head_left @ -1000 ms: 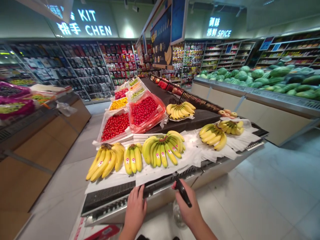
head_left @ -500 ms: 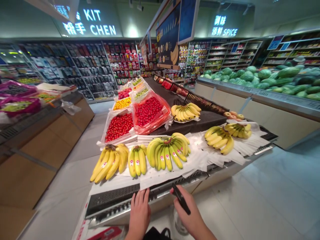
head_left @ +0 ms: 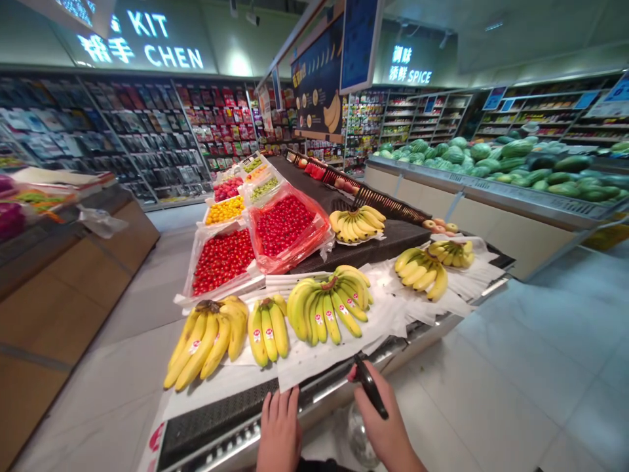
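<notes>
My left hand [head_left: 279, 429] lies on the front rail of the fruit stand, fingers stretched out at the edge of the white paper sheet [head_left: 299, 370]. To its right, my right hand [head_left: 386, 416] is closed around a spray bottle [head_left: 371, 388] with a black head and a clear body below the palm, its nozzle end pointing toward the stand. In front of my hands lie a yellow banana bunch [head_left: 209, 344], a smaller bunch [head_left: 268, 331] and a wide, greener bunch [head_left: 327, 305] with red-and-white stickers. Neither hand touches the bananas.
Behind them are a crate of small red fruit [head_left: 223, 262], a red-lined crate [head_left: 285, 226] and bananas on a raised step [head_left: 357, 225]. More bananas [head_left: 422, 269] lie to the right. A watermelon stand [head_left: 457, 177] and a side counter [head_left: 73, 255] flank the aisles.
The view has turned a little to the right and closer, so the stand sits further left. Both hands keep their poses, the right still around the spray bottle.
</notes>
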The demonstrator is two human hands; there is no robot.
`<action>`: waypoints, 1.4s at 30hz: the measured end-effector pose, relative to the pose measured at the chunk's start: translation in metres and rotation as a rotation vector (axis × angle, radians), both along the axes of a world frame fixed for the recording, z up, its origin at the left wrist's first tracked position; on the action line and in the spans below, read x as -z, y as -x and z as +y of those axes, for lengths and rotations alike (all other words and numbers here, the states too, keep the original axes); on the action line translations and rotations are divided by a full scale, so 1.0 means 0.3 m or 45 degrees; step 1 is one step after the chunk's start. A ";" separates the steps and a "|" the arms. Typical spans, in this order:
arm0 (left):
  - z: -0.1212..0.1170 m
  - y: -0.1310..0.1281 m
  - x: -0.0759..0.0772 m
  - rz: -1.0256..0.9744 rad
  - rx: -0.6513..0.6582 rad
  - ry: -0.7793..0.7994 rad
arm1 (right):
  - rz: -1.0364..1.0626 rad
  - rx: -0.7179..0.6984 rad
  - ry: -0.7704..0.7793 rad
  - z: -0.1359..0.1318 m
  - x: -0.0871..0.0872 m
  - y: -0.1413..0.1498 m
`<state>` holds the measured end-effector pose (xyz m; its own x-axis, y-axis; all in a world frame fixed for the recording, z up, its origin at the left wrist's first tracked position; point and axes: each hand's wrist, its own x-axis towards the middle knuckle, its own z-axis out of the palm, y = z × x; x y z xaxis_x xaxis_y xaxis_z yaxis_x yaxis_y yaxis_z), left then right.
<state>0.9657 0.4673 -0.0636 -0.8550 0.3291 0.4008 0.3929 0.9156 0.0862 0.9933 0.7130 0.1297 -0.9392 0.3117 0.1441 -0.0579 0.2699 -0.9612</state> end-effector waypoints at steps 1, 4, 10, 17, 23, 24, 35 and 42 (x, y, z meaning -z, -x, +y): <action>-0.003 0.001 -0.003 0.004 0.017 0.015 | -0.020 0.048 -0.009 0.014 0.002 0.003; -0.003 0.003 -0.010 0.016 0.043 0.040 | -0.051 0.158 -0.039 0.057 0.008 0.016; 0.025 0.000 0.000 0.035 -0.032 0.065 | -0.029 0.248 -0.116 0.111 -0.010 0.045; 0.042 -0.006 0.033 0.083 -0.062 0.115 | 0.020 0.298 -0.098 0.160 -0.026 0.086; 0.075 -0.028 0.019 0.132 -0.093 0.042 | -0.097 0.215 0.008 0.246 -0.029 0.105; 0.086 -0.031 0.016 0.150 -0.062 0.034 | -0.086 0.167 0.018 0.266 -0.029 0.105; 0.500 0.063 -0.114 -0.009 0.364 -0.118 | -0.057 0.052 0.125 0.557 0.000 0.061; 0.822 0.143 -0.183 0.046 0.551 -0.068 | 0.012 0.362 0.116 0.854 -0.035 0.022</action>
<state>0.9227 0.7139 -0.0086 -0.6276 0.6321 0.4545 0.7432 0.6602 0.1081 0.9868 0.9693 0.1401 -0.8113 0.5739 0.1119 -0.0016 0.1892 -0.9819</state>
